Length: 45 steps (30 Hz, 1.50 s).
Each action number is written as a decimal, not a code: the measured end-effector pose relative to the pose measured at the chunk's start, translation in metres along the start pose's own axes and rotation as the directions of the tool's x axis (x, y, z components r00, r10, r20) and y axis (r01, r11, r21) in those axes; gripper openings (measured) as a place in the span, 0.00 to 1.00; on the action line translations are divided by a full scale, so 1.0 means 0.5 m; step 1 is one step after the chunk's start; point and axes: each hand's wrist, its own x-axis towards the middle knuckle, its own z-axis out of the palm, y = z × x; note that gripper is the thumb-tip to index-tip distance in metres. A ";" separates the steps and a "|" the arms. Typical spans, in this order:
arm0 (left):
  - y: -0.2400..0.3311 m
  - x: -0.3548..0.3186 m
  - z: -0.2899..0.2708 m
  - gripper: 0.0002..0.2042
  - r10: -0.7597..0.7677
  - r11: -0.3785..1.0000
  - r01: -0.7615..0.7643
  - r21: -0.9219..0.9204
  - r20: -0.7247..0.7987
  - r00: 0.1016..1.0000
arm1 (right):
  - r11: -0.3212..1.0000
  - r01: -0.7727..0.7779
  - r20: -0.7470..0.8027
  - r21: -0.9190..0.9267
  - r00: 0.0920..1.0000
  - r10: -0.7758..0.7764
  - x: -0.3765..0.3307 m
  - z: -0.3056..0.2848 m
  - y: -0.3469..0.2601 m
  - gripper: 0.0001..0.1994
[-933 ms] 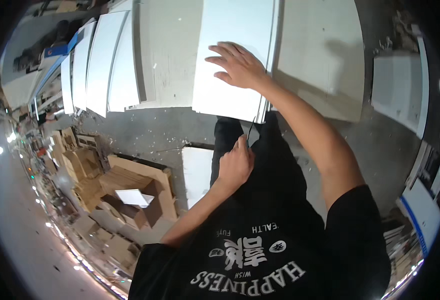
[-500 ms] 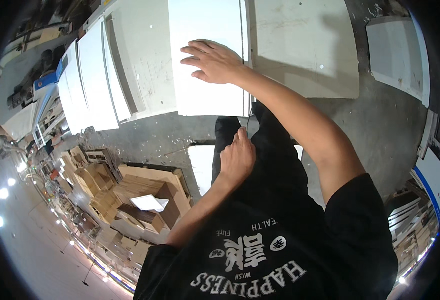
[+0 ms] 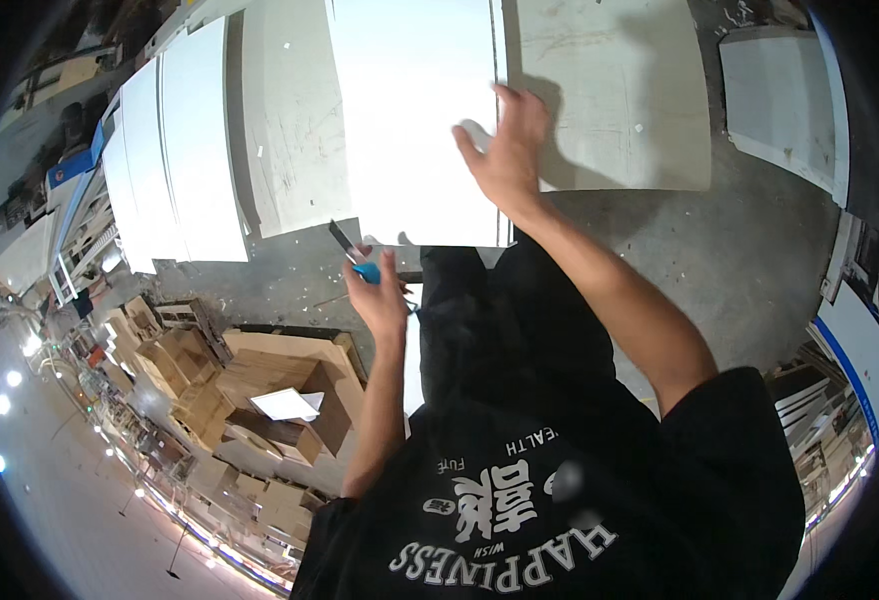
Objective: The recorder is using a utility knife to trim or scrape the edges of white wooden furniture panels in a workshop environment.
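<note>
A stack of white panels (image 3: pixel 415 150) lies on a pale worktop board in front of me, its near edge close to my legs. My left hand (image 3: pixel 380 298) grips a utility knife (image 3: pixel 367 272) with a blue part on its handle, its dark tip pointing up and left, just off the panel's near left corner. At the panel's right edge is my right hand (image 3: pixel 516 150), thumb and fingers spread, with nothing seen in it. Motion blurs its fingertips, so whether they touch the edge cannot be told.
More white panels (image 3: pixel 185 150) stand to the left on the pale board (image 3: pixel 295 120). A grey-white board (image 3: pixel 785 105) lies at the far right. Brown wooden boxes (image 3: pixel 270 385) sit on the floor at lower left, a white sheet on top.
My right hand has lifted from the panel's middle and moved to its right edge. My left hand has swung left from beside my legs, bringing the knife into sight.
</note>
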 end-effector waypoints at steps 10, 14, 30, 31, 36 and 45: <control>-0.004 0.081 -0.053 0.21 -0.132 0.981 0.123 0.151 0.051 0.990 | 0.712 -0.594 0.298 0.375 0.805 0.514 -0.186 -0.046 0.033 0.18; 0.035 0.083 -0.058 0.18 0.077 0.971 -0.076 0.225 0.007 0.997 | 0.621 -0.652 0.384 0.436 0.758 0.527 -0.184 -0.010 0.046 0.18; 0.086 -0.141 0.002 0.11 0.202 0.815 -0.424 0.395 0.492 0.847 | 0.954 0.265 0.074 0.139 0.958 -0.277 0.056 -0.077 0.003 0.34; 0.098 -0.156 0.016 0.11 0.187 0.748 -0.499 0.438 0.582 0.791 | 0.942 0.243 0.238 0.229 0.925 -0.296 0.086 -0.055 -0.025 0.36; 0.105 -0.187 0.099 0.11 0.221 0.631 -0.650 0.425 0.704 0.675 | 0.754 0.649 0.491 -0.101 0.692 -0.530 0.116 0.092 -0.048 0.42; 0.095 -0.198 0.150 0.13 0.107 0.511 -0.659 0.553 0.719 0.687 | 0.582 0.740 0.520 -0.337 0.662 -0.540 0.086 0.081 -0.035 0.41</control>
